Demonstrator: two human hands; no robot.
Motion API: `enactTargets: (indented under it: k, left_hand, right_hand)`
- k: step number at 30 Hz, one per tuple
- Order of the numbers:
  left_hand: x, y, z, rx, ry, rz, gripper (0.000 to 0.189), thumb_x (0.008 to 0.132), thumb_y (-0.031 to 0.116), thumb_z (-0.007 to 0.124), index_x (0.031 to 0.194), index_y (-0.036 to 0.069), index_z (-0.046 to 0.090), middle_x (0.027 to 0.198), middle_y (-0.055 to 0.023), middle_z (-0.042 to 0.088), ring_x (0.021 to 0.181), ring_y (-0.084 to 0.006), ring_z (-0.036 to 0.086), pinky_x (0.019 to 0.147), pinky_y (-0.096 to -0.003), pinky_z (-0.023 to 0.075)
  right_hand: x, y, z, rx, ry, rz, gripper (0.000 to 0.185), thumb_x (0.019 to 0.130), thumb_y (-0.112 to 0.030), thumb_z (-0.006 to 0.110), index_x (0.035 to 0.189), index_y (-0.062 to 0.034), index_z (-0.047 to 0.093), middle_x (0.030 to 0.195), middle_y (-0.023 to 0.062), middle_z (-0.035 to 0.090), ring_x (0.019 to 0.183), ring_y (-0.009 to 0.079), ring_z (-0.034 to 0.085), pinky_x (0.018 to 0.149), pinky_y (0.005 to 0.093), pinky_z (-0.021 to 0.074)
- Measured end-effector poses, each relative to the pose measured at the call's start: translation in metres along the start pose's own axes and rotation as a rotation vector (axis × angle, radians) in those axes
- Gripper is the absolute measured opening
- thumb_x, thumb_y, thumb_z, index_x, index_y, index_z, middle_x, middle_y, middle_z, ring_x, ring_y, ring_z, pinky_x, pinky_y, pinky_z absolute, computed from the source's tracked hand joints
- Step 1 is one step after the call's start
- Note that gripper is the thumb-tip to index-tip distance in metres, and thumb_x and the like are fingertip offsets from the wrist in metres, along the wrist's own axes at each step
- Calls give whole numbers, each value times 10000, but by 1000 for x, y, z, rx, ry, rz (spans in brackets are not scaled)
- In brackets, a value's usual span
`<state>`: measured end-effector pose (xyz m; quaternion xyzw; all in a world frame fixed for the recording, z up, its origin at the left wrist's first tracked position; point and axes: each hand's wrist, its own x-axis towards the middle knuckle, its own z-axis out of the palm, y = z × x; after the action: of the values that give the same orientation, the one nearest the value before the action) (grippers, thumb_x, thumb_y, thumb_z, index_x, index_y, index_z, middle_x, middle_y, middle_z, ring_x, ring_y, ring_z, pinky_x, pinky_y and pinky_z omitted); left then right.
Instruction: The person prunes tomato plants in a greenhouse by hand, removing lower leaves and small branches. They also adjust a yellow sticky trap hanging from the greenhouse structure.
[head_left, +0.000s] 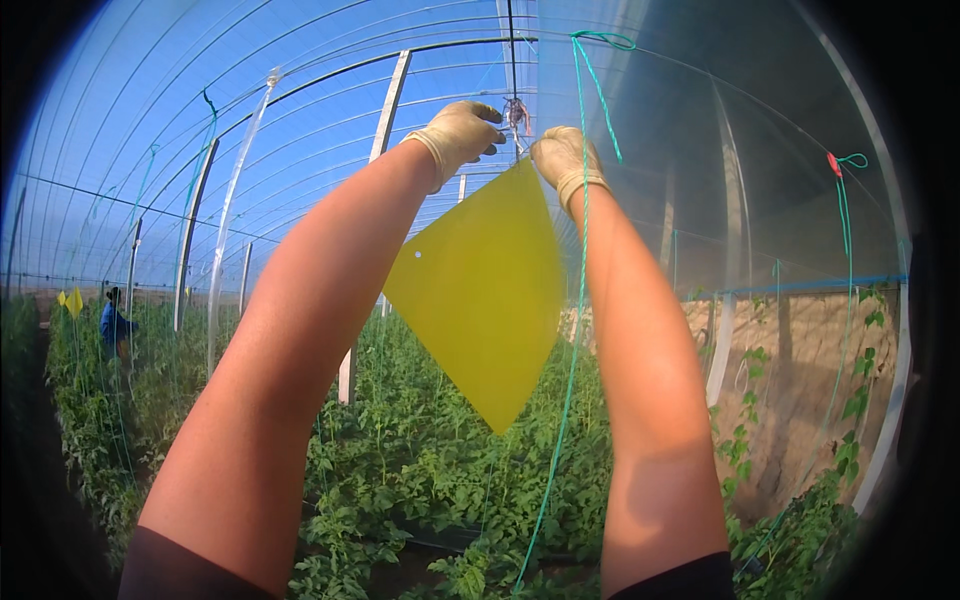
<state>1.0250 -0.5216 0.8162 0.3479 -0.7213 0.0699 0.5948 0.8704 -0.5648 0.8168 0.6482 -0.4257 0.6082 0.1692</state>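
A yellow sticky trap card (480, 292) hangs cornerwise in front of me, with a small hole near its left corner. Its top corner lies just under a tangled tie (516, 112) at the lower end of a dark hanging cord (511, 45). My left hand (456, 139), in a pale glove with dark-stained fingertips, is beside the tie with its fingers apart and nothing visible in them. Also gloved, my right hand (568, 159) is curled shut at the card's top corner; its fingertips are partly hidden.
Green twine (581, 247) hangs close by my right forearm. Leafy crop plants (457, 472) grow below, with posts (390, 105) among them. An earthen wall (795, 390) and plastic film (645, 112) are on the right. Far left are a person (114, 324) and another yellow card (74, 302).
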Motion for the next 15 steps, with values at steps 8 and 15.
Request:
enactTargets:
  k: [8,15]
  left_hand:
    - [-2,3,21,-40,33,69,488,874,45,581,1359,64,528,1098,-113,673,966,-175,665,799,-286,567]
    - [-10,1,-31,182,231,88,447,878,90,555,1322,44,568,1230,-177,635,1081,-242,648,960,-339,514]
  right_hand:
    - [21,73,26,-220,-49,-11,319,820,-209,534,998,-6,704,1045,238,677,994,403,650,871,455,510]
    - [-10,64,24,-103,-175,131,366,851,-276,608,1016,36,703,1093,254,670,1084,370,636,928,415,501]
